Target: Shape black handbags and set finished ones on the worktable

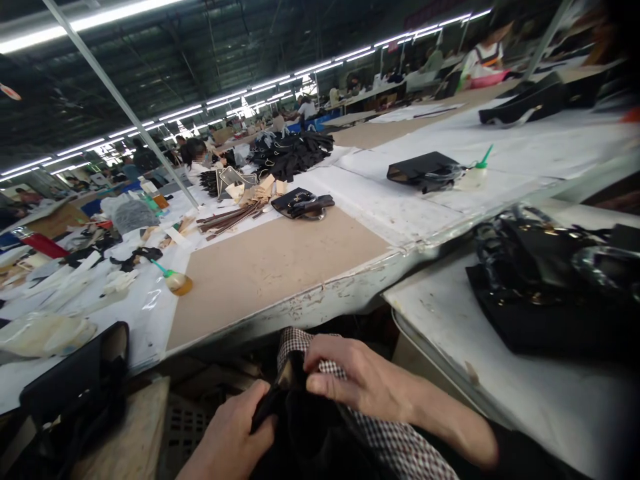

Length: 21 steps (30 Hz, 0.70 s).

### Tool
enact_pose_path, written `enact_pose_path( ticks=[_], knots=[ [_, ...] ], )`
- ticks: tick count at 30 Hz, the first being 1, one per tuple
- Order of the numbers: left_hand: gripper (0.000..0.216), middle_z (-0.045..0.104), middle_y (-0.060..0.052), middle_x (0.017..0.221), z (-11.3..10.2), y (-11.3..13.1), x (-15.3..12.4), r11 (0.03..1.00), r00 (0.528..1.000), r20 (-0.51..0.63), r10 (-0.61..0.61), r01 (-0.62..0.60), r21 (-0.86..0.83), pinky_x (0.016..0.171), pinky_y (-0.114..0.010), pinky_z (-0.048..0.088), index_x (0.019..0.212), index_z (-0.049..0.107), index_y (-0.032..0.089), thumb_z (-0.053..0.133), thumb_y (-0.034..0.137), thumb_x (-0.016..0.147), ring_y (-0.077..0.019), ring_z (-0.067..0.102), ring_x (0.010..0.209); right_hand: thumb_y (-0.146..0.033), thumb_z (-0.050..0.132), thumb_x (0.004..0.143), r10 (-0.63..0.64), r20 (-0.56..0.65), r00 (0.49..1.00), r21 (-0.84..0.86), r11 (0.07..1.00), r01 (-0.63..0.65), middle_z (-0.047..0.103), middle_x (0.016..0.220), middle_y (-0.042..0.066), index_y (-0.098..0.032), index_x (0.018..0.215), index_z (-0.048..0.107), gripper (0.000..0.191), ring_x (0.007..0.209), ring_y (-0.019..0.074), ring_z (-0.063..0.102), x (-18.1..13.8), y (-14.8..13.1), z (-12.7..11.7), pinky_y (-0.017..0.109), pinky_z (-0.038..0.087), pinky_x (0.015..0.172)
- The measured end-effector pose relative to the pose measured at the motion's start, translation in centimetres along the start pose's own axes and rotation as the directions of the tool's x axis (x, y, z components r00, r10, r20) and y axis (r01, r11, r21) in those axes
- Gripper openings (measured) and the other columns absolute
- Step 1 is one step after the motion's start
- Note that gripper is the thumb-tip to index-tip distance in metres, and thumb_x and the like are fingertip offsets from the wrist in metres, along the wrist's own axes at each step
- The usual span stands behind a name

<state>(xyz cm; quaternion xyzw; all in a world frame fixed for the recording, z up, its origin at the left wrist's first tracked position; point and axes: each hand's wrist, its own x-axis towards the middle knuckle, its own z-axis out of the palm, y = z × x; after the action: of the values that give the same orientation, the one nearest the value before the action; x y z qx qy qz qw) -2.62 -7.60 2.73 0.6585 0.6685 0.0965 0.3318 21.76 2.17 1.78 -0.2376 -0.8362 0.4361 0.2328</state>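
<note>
A black bag (pixel 313 433) with a glimpse of tan inside is at the bottom middle, low in front of my body. My left hand (pixel 237 427) is closed on its left edge, thumb uppermost. From the right, my right hand (pixel 363 377) reaches across with bent fingers and thumb pinching the bag's upper edge. Black-and-white checked cloth (pixel 400 443) shows under my right forearm and beyond the fingers. The lower part of the bag runs out of view, and its full shape is hidden.
Ahead stands a long worktable with a brown board (pixel 280 267). On it lie a black handbag (pixel 303 203), another black bag (pixel 423 167), a glue bottle (pixel 177 281) and leather strips (pixel 233 221). Black bags (pixel 555 287) fill a side table at right. A person (pixel 485 60) works far back.
</note>
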Motion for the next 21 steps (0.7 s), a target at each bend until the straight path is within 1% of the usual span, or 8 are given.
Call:
enact_pose_path(
  ticks=[4, 6, 8, 10, 12, 15, 18, 21],
  knots=[
    [0.019, 0.073, -0.002, 0.103, -0.4, -0.6, -0.2, 0.982, 1.000, 0.005, -0.015, 0.015, -0.187, 0.080, -0.024, 0.047, 0.102, 0.064, 0.022, 0.053, 0.017, 0.087, -0.0207, 0.067, 0.093, -0.051, 0.077, 0.082, 0.109, -0.020, 0.994, -0.170, 0.979, -0.110, 0.055, 0.136, 0.013, -0.022, 0.104, 0.066, 0.038, 0.126, 0.0362, 0.050, -3.3, -2.6, 2.7, 0.048, 0.046, 0.104],
    [0.024, 0.074, -0.002, 0.105, -0.5, -0.8, -0.1, 0.968, 1.000, 0.014, -0.015, 0.018, -0.250, 0.083, -0.025, 0.049, 0.108, 0.065, 0.021, 0.053, 0.019, 0.087, -0.0210, 0.067, 0.095, -0.038, 0.075, 0.085, 0.209, -0.045, 0.977, -0.119, 0.970, -0.213, 0.054, 0.136, 0.012, -0.023, 0.104, 0.064, 0.026, 0.122, 0.0326, 0.055, -4.9, -2.3, 4.2, 0.042, 0.050, 0.098],
    [0.030, 0.075, -0.002, 0.102, -0.7, -0.9, 0.1, 0.958, 0.999, 0.040, 0.001, 0.010, -0.285, 0.082, -0.026, 0.050, 0.112, 0.066, 0.020, 0.052, 0.018, 0.086, -0.0216, 0.068, 0.093, -0.024, 0.064, 0.091, 0.288, -0.065, 0.955, -0.039, 0.956, -0.291, 0.064, 0.120, 0.007, -0.025, 0.104, 0.061, 0.013, 0.104, 0.0243, 0.063, -6.2, -1.3, 5.1, 0.034, 0.053, 0.088],
    [0.035, 0.075, -0.002, 0.098, -1.2, -1.0, 0.4, 0.946, 0.997, 0.073, 0.028, -0.003, -0.323, 0.081, -0.026, 0.051, 0.114, 0.068, 0.019, 0.051, 0.016, 0.083, -0.0225, 0.069, 0.092, -0.021, 0.058, 0.094, 0.343, -0.100, 0.934, 0.027, 0.939, -0.342, 0.068, 0.109, 0.002, -0.028, 0.111, 0.059, 0.018, 0.097, 0.0214, 0.065, -7.4, -0.3, 4.7, 0.034, 0.052, 0.087],
    [0.041, 0.076, -0.002, 0.098, -2.0, -1.1, 0.3, 0.940, 0.993, 0.107, 0.042, -0.003, -0.342, 0.079, -0.026, 0.052, 0.117, 0.068, 0.019, 0.051, 0.014, 0.080, -0.0229, 0.070, 0.092, -0.027, 0.061, 0.093, 0.410, -0.120, 0.904, 0.087, 0.912, -0.402, 0.069, 0.113, 0.001, -0.034, 0.130, 0.053, 0.038, 0.103, 0.0230, 0.064, -8.6, 0.3, 3.3, 0.038, 0.051, 0.093],
    [0.044, 0.075, -0.001, 0.095, -3.2, -1.3, -0.2, 0.977, 0.989, 0.147, 0.035, -0.003, -0.213, 0.079, -0.026, 0.052, 0.119, 0.067, 0.024, 0.052, 0.014, 0.079, -0.0224, 0.070, 0.088, -0.033, 0.071, 0.087, 0.504, -0.086, 0.859, 0.168, 0.858, -0.486, 0.068, 0.123, 0.004, -0.038, 0.149, 0.039, 0.070, 0.109, 0.0273, 0.064, -10.4, 0.4, 0.9, 0.043, 0.050, 0.097],
    [0.053, 0.072, -0.002, 0.112, -3.3, -1.1, -0.6, 0.998, 0.989, 0.133, 0.061, -0.060, -0.009, 0.095, -0.033, 0.049, 0.125, 0.064, 0.031, 0.052, 0.011, 0.077, -0.0252, 0.066, 0.108, -0.029, 0.074, 0.083, 0.504, -0.024, 0.863, 0.212, 0.847, -0.488, 0.069, 0.121, 0.003, -0.036, 0.139, 0.056, 0.059, 0.110, 0.0281, 0.064, -11.2, 0.6, 0.3, 0.041, 0.051, 0.096],
    [0.074, 0.054, -0.001, 0.143, -2.7, 0.3, -0.2, 0.982, 0.968, 0.168, 0.189, -0.189, -0.014, 0.116, -0.038, 0.032, 0.142, 0.049, 0.035, 0.046, 0.003, 0.075, -0.0226, 0.048, 0.136, -0.023, 0.070, 0.084, 0.475, -0.006, 0.880, 0.351, 0.825, -0.443, 0.073, 0.110, 0.001, -0.029, 0.128, 0.067, 0.044, 0.099, 0.0245, 0.067, -11.1, 1.4, 1.3, 0.035, 0.053, 0.087]
  ],
)
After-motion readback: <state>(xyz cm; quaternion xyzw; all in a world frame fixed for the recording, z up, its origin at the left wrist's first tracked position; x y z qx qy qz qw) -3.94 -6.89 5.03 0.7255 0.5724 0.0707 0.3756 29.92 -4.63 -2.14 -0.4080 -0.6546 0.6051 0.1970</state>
